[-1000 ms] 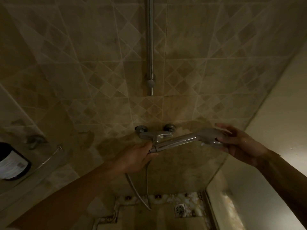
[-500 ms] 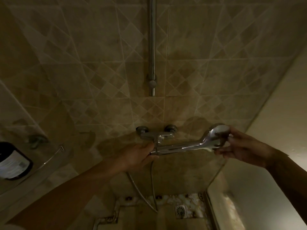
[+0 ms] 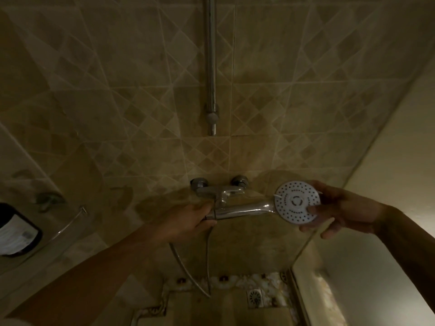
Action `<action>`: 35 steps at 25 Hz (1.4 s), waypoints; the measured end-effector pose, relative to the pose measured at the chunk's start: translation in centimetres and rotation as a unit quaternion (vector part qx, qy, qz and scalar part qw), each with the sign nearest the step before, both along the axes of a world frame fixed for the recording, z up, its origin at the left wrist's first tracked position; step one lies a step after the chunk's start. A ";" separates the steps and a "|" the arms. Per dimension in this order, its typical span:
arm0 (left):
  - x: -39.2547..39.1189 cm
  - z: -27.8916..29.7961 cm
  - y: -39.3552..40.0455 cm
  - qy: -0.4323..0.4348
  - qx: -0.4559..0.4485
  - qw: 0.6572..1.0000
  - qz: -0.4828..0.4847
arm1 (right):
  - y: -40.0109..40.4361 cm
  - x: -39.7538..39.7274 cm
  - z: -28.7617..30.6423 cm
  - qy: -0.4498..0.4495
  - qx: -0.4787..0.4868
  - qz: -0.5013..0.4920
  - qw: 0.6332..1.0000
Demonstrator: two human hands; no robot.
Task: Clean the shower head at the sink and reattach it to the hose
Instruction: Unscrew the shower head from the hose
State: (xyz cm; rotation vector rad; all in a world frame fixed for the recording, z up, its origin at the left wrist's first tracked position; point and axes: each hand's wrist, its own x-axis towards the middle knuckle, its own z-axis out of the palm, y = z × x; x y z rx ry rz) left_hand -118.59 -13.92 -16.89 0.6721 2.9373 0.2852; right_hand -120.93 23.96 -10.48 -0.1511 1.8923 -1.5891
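Note:
The chrome shower head (image 3: 297, 203) lies level in front of the wall mixer, its round white spray face turned toward me. My right hand (image 3: 339, 209) grips the rim of that face, thumb on the front. My left hand (image 3: 188, 222) is closed around the hose end where it meets the base of the handle (image 3: 240, 211). The metal hose (image 3: 190, 271) hangs down from my left hand in a loop toward the floor.
A chrome mixer tap (image 3: 220, 189) sits on the tiled wall just behind the handle. The riser rail (image 3: 211, 67) runs up the wall above it. A dark bottle (image 3: 16, 229) stands on a corner shelf at left. A floor drain (image 3: 254, 297) lies below; a pale wall stands at right.
My right hand has rotated the shower head so its white spray face now points at me, where before only its chrome back and side showed. My left hand has stayed at the hose joint.

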 end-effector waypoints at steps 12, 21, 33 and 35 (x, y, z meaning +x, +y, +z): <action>0.4 0.9 0.4 -0.003 0.046 0.999 0.024 | -1.2 -1.2 -2.6 -0.012 -0.236 -0.182 0.954; 0.8 1.3 0.4 -0.019 0.022 0.999 -0.013 | 0.5 0.4 -1.9 -0.046 -0.103 -0.063 0.992; 0.8 0.6 0.5 -0.029 0.003 1.000 -0.006 | -0.6 -1.0 -3.2 -0.036 -0.159 -0.145 0.976; 0.7 0.6 0.4 -0.019 -0.003 1.000 0.001 | -0.3 -0.9 -2.8 -0.041 -0.158 -0.113 0.980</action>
